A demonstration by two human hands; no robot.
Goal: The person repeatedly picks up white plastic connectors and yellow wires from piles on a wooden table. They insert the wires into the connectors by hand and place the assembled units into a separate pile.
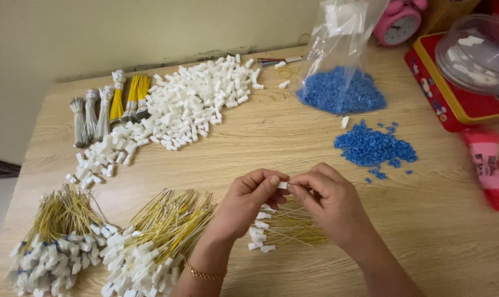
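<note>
- Both hands pinch one small white plastic connector [282, 185] between them: left hand [249, 201] thumb and forefinger on its left end, right hand [329, 201] fingertips on its right end, held above the wooden table [271, 137].
- Under the hands: small loose bunch of yellow wires with white connectors [282, 228], lying on the table.
- Left of that: two bigger fanned bundles of finished yellow wires [156, 239], [57, 242].
- Far side: long pile of loose white connectors [189, 102]; tied bundles of grey and yellow wires [109, 104] beside it.
- Right of centre: small heap of blue plastic pieces [373, 147]; larger blue heap in a clear plastic bag [340, 91].
- Top right: pink alarm clock [399, 22], red tin [453, 93].
</note>
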